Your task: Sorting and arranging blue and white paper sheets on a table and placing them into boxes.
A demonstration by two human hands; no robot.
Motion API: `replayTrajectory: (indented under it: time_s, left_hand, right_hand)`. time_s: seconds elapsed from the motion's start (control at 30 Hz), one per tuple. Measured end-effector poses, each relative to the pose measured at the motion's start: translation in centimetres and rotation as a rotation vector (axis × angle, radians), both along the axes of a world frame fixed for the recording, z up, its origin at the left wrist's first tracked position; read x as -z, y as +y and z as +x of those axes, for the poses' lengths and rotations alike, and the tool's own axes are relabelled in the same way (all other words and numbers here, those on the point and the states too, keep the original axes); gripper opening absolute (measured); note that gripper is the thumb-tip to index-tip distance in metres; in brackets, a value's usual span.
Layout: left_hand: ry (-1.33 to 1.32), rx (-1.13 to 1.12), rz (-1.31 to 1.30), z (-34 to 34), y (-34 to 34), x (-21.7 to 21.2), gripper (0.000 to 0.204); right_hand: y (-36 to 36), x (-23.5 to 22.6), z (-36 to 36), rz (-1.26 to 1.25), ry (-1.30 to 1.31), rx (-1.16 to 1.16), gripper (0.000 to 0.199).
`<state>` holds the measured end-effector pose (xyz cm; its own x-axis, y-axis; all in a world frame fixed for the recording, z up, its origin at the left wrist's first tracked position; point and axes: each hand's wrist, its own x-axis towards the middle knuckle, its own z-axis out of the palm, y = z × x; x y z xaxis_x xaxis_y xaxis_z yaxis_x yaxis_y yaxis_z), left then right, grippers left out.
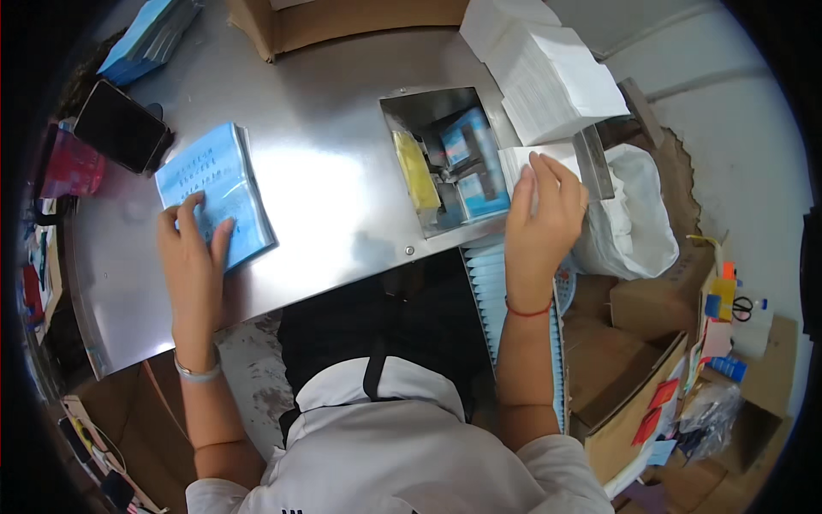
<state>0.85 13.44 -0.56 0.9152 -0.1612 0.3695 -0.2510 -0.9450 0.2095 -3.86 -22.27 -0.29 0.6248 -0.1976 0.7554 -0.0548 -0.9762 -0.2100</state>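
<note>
My left hand (190, 248) rests on a stack of blue printed plastic packets (224, 163) at the left of the steel table. Its fingers are spread over the top packet, with the thumb apart from them. Right of the table opening, my right hand (548, 201) has its thumb and fingertips drawn together at some white folded paper sheets (514, 160). Whether one sheet or several lie between the fingertips is hidden. Behind it leans a tall stack of white folded sheets (561, 81). Inside the rectangular opening (417, 111) lie blue packets (484, 193) and a yellow piece (415, 170).
A dark-screened phone (122, 127) stands at the left, near a pink container (75, 163) and more blue packets (145, 38). A cardboard box (360, 30) sits at the far edge. Beyond my right hand are a white lined bin (646, 214) and open cardboard boxes (621, 377).
</note>
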Motion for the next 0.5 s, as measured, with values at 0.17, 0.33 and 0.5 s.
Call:
replayTrajectory:
  time_s: [0.17, 0.33, 0.5]
  left_hand:
    - [0.061, 0.058, 0.091, 1.3, -1.7, -0.7, 0.025]
    - [0.117, 0.531, -0.15, -1.9, -11.5, 1.0, 0.031]
    - [0.225, 0.651, -0.168, -2.3, -12.4, 1.4, 0.045]
  right_hand:
    - [-1.5, 1.8, 0.2, -0.024, 0.249, 0.074, 0.021]
    - [-4.0, 0.0, -0.5, 0.055, 0.34, -0.116, 0.027]
    - [-3.7, -2.4, -2.0, 0.027, 0.253, -0.087, 0.036]
